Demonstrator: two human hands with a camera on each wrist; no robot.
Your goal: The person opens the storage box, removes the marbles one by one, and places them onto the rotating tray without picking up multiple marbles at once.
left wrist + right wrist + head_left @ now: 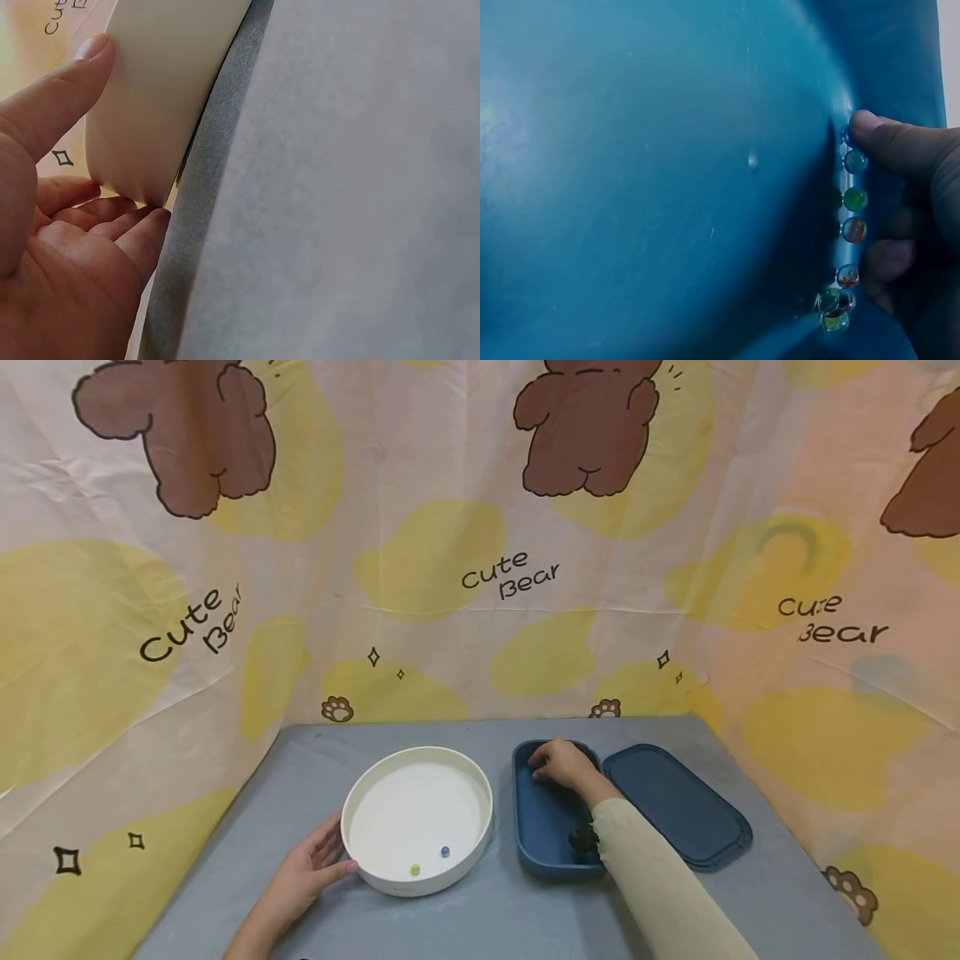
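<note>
In the head view, a white round tray [416, 802] holds a yellow-green marble [415, 869] and a blue marble [445, 852]. My left hand [311, 867] rests against the tray's left side. The left wrist view shows the thumb and spread fingertips touching its outer wall [154, 97]. My right hand [562, 764] reaches into the far end of a blue rectangular box [542, 827]. Several marbles lie along the box's inner edge, among them a green marble [855, 199] and an orange-streaked marble [853, 229]. My right thumb touches a dark blue marble [848, 136]; some fingers are hidden.
A dark blue lid [675, 806] lies to the right of the box. Everything sits on a grey cloth-covered table [495, 927]. Behind it hangs a bear-print curtain [420, 643]. A black object [583, 839] shows beside the right cuff, over the box.
</note>
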